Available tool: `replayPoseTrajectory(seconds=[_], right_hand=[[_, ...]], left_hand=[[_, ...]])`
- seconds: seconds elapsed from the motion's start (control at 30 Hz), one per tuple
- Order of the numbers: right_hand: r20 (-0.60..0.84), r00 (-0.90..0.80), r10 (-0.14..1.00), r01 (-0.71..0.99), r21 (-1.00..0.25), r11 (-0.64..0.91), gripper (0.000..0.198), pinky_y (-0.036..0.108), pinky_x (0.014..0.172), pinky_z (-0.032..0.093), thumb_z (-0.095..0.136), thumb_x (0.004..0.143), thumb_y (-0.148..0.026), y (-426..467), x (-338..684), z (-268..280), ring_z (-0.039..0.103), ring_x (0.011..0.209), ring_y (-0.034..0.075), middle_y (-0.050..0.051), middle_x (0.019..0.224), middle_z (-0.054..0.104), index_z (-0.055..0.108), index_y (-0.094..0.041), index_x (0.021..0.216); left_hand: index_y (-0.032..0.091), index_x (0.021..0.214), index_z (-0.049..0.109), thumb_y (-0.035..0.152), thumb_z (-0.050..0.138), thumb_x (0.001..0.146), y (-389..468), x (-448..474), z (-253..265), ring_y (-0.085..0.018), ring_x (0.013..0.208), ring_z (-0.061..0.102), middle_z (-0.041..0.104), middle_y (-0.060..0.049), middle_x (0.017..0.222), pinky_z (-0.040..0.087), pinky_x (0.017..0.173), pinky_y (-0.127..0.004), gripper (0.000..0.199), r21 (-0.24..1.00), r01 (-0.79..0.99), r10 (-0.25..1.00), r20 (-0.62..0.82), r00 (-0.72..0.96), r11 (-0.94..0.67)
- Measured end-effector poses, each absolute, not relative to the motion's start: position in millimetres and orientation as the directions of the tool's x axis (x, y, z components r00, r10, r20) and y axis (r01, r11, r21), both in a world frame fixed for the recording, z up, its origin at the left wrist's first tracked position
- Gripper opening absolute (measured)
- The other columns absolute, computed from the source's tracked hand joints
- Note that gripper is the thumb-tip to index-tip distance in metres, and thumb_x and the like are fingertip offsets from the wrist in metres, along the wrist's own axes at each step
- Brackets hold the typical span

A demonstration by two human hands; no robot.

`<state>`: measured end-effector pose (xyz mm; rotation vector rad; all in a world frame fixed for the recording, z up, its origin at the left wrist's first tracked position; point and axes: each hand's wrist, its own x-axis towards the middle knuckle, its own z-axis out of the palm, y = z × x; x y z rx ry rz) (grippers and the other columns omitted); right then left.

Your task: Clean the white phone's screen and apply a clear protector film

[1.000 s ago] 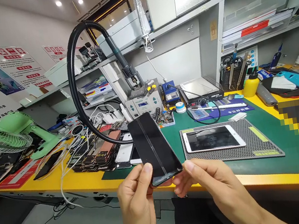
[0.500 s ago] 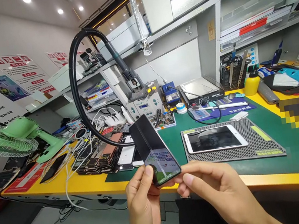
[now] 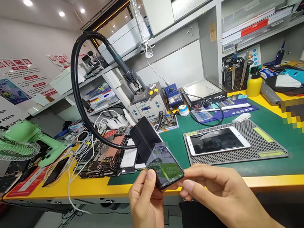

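Observation:
A dark smartphone (image 3: 151,144) is held up, tilted, over the front of the bench, with reflections and a lit-looking patch of text on its glossy screen. My left hand (image 3: 146,206) is closed round its lower left side, thumb on the front edge. At the phone's lower right corner is my right hand (image 3: 223,191), its index fingertip against the edge and its fingers curled; the tips under the phone are partly hidden. To the right, a white tablet (image 3: 216,141) with a black screen lies on a grey perforated mat (image 3: 271,145).
Stacks of phone parts (image 3: 102,161) and tangled white cables (image 3: 67,161) cover the bench's left side, near a green fan (image 3: 27,138). Behind the phone stands a grey rework station (image 3: 148,107) with a thick black hose (image 3: 75,87). A yellow bottle (image 3: 254,85) stands at the right rear.
The camera view has shifted slightly. Reflections on the phone's screen differ as its tilt changes a little. Both hands keep nearly the same places on the phone.

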<state>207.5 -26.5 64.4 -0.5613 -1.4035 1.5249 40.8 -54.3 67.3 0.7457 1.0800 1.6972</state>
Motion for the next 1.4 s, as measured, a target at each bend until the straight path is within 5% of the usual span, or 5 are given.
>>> replayPoseTrajectory(seconds=[0.9,1.13,1.4], right_hand=[[0.177,-0.495,0.85,-0.285,-0.958,0.034,0.025,0.024,0.078,0.057,0.07,0.098,-0.044,-24.9,205.9,64.4,0.065,0.08,0.014,0.004,0.098,0.076,0.078,-0.023,0.11],[0.009,-0.523,0.852,-0.262,-0.953,-0.151,0.047,0.026,0.068,0.055,0.072,0.091,-0.059,-12.6,205.4,65.9,0.066,0.065,0.015,0.006,0.072,0.071,0.071,-0.015,0.075],[-0.075,-0.684,0.726,-0.397,-0.796,-0.457,0.042,0.024,0.057,0.054,0.076,0.091,-0.049,-5.2,211.0,57.6,0.066,0.055,0.014,0.005,0.069,0.068,0.07,-0.011,0.073]], left_hand=[[0.016,0.076,0.073,0.042,0.078,0.084,-52.7,44.6,73.6,-0.011,0.057,0.057,0.061,0.0,0.064,0.051,0.061,-0.024,0.028,0.937,-0.326,0.926,-0.006,-0.379,-0.127],[0.017,0.067,0.058,0.042,0.075,0.089,-55.6,47.6,72.0,-0.008,0.06,0.042,0.048,0.004,0.063,0.04,0.058,-0.021,0.037,0.969,-0.186,0.92,0.079,-0.384,-0.161],[0.018,0.072,0.06,0.049,0.063,0.097,-60.2,45.0,72.0,-0.011,0.061,0.048,0.053,0.002,0.065,0.04,0.058,-0.023,0.041,0.987,-0.016,0.932,0.148,-0.33,-0.162]])
